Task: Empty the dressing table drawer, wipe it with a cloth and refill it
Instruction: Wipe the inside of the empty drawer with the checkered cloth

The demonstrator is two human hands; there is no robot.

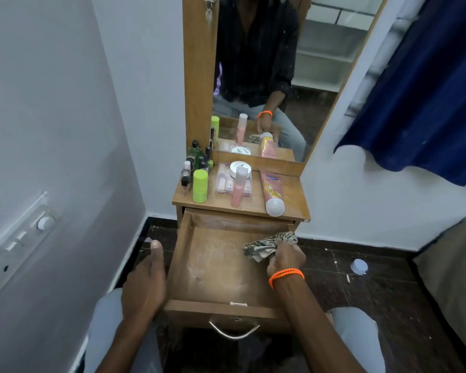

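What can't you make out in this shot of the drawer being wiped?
- Head view, right hand: its fingers are buried in the striped cloth.
- Head view, drawer: the floor under the cloth and hand is covered.
- Head view, small bottles by the mirror: too small and crowded to read or count.
- Head view, pink tube: its label print is too blurred to read.

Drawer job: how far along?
Emptying looks done: the drawer holds nothing, and the bottles and tubes stand on the tabletop. Wiping is in hand: the right hand grips the cloth inside; whitish smears remain. Refilling is left.
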